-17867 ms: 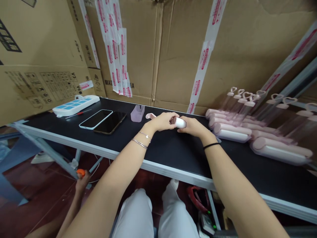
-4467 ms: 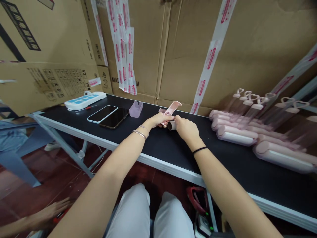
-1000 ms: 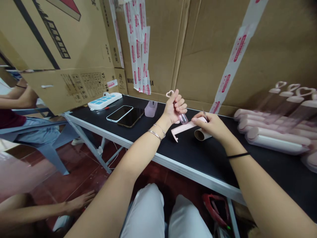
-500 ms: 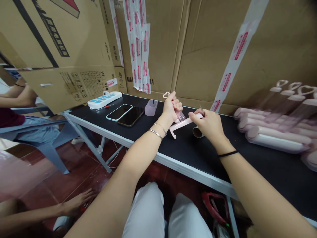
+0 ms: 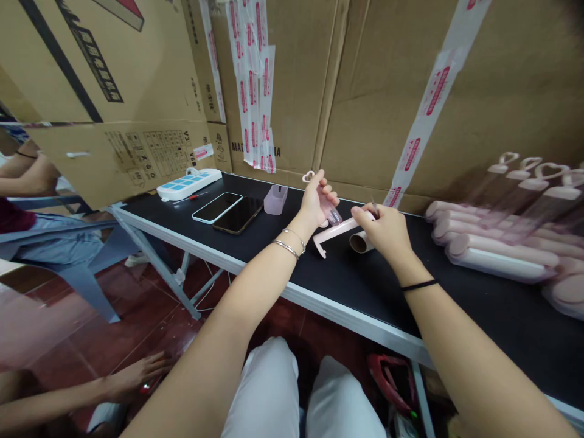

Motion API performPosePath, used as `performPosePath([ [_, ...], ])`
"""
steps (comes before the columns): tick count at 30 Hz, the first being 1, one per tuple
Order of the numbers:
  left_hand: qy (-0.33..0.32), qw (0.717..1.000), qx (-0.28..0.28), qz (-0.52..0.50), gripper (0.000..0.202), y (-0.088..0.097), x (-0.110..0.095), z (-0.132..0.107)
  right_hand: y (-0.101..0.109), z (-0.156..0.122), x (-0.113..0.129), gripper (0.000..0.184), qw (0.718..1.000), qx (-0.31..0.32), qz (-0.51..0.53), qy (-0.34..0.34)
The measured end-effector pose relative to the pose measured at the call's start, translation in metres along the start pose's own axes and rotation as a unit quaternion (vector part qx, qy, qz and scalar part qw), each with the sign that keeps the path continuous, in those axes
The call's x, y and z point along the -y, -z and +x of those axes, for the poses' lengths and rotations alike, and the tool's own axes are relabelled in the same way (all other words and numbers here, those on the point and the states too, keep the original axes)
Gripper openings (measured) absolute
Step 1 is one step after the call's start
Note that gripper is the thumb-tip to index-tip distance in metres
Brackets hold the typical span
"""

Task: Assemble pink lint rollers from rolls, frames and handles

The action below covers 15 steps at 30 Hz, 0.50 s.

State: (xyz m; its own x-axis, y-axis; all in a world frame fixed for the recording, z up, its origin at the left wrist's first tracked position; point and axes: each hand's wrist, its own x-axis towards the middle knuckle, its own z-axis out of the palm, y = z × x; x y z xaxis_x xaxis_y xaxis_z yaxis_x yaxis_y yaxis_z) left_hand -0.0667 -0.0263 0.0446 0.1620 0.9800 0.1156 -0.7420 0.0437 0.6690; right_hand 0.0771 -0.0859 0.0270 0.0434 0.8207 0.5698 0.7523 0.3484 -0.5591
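My left hand (image 5: 318, 201) is curled loosely around a clear plastic piece with a pale pink heart-shaped loop (image 5: 309, 177); the loop sticks up beyond the thumb and most of the piece is hidden in the palm. My right hand (image 5: 385, 228) grips a pale pink bar with a hooked end (image 5: 335, 232), its hook pointing left and down. A thin dark tip shows above the right fingers, too small to name. Below that hand a roll with a cardboard core (image 5: 359, 243) lies on the black tabletop (image 5: 283, 255), its open end facing me.
At right lie several pink rollers (image 5: 502, 243) with clear, heart-looped parts. A lilac holder (image 5: 275, 201), two phones (image 5: 239, 215), a screwdriver (image 5: 194, 196) and a power strip (image 5: 189, 184) are at left. Cardboard (image 5: 383, 91) walls the back. Another person's hand (image 5: 137, 376) shows low left.
My left fingers have loosened and uncurled somewhat, and that hand has turned slightly. The pink bar has tilted a little, its hooked end lower. The whole view has shifted slightly.
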Motion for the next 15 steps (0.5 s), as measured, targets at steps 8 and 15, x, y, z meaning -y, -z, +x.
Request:
performPosePath([
  [8,-0.037,0.874,0.135,0.466,0.053,-0.002,0.017,-0.006,0.013,0.007,-0.019,0.036,0.987,-0.103,0.075,-0.102],
  [15,-0.107,0.654,0.197,0.722,0.026,0.006,0.022,-0.012,0.015,0.017,-0.031,0.037,0.925,-0.139,0.269,-0.229],
])
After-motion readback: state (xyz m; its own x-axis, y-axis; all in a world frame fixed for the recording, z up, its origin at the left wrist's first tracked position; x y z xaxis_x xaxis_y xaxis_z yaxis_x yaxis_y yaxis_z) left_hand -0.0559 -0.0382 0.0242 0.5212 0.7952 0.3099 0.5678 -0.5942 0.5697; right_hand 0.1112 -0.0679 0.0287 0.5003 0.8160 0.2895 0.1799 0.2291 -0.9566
